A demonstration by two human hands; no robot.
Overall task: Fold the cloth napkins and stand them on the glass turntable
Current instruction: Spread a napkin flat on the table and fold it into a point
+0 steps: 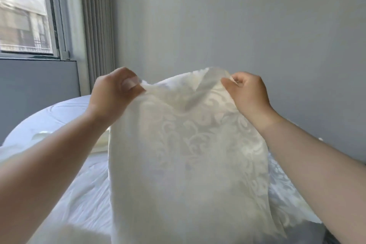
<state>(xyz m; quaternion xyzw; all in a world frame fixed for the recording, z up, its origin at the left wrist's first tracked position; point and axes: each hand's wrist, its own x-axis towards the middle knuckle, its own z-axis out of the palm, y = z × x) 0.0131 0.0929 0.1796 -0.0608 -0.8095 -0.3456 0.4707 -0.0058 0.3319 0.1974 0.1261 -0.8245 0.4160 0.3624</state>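
A white cloth napkin [188, 154] with a woven floral pattern hangs in the air in front of me, lifted off the table. My left hand [113, 89] pinches its upper left corner. My right hand [247, 89] pinches its upper right corner. The top edge sags between the two hands, and the rest of the cloth drapes straight down over the middle of the view. The glass turntable is not visible; the napkin hides most of the table behind it.
A round table with a white tablecloth [65, 117] lies below the napkin. Pale folded cloth [42, 134] rests on it at the left. A window [23, 12] and grey curtain [97, 25] stand at the far left, and a plain grey wall [237, 25] lies behind.
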